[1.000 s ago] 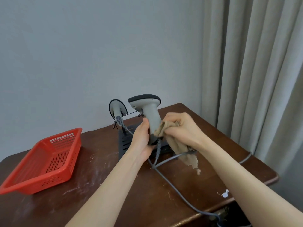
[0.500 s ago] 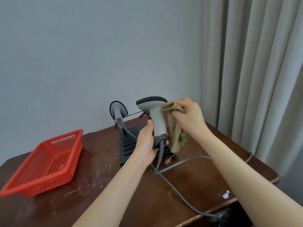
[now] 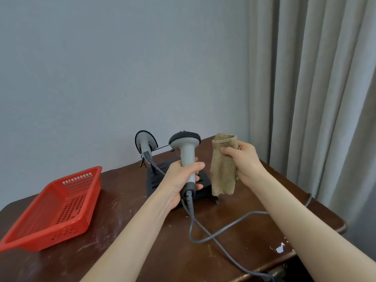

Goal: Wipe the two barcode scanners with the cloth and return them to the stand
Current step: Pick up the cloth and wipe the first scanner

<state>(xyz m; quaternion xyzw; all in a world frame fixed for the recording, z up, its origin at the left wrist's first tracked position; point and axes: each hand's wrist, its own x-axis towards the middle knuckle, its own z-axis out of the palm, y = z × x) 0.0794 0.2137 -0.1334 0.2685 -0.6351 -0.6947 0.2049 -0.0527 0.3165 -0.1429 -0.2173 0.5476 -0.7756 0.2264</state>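
Note:
My left hand [image 3: 180, 179] grips the handle of a grey barcode scanner [image 3: 186, 151], held upright above the black stand [image 3: 154, 180] with its dark head on top. Its grey cable [image 3: 213, 235] hangs down and loops over the table. My right hand [image 3: 242, 161] holds a folded tan cloth [image 3: 222, 171] just right of the scanner, a small gap between them. A second grey scanner [image 3: 145, 142] rests on the stand's wire hook at the back left.
A red plastic basket [image 3: 59, 206] sits at the left of the dark wooden table [image 3: 130, 241]. Grey wall stands behind the table, and curtains [image 3: 315, 98] hang at the right. The table's right edge lies close to my right arm.
My right hand has pulled the cloth off the scanner's handle, up past its head and then out to the right. My left hand has turned the scanner more upright.

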